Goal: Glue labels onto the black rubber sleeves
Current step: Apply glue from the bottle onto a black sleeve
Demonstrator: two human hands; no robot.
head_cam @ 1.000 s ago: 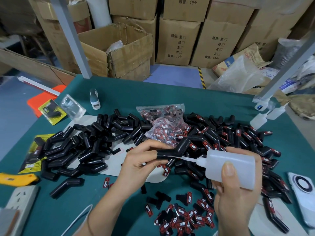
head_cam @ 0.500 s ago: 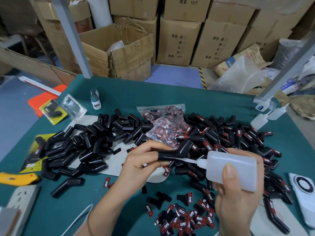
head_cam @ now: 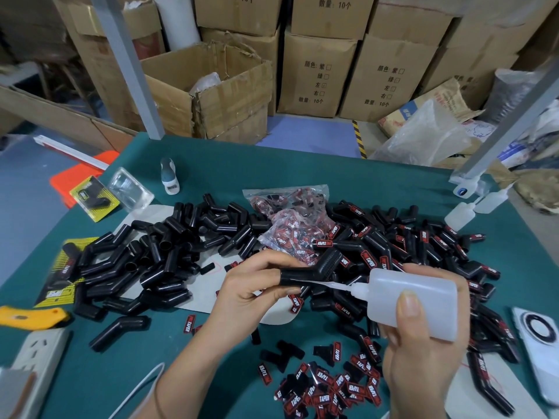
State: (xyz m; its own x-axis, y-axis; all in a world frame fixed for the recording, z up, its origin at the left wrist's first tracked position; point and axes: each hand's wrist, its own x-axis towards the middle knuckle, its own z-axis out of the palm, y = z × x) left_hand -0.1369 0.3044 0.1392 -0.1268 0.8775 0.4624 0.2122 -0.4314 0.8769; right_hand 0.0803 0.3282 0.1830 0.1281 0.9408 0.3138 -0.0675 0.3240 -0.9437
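Your left hand [head_cam: 251,293] pinched a bare black sleeve [head_cam: 308,269] at frame centre while your right hand [head_cam: 423,352] gripped the glue bottle [head_cam: 414,303], nozzle at it; labelled sleeves [head_cam: 423,246] lay piled right, but the unlabelled heap [head_cam: 157,255] left and loose labels [head_cam: 329,385] below remained, roughly halfway.

Stacked cardboard boxes [head_cam: 317,71] fill the top of the frame; blue floor [head_cam: 308,134] lies below them, a green table [head_cam: 272,170] nearer.
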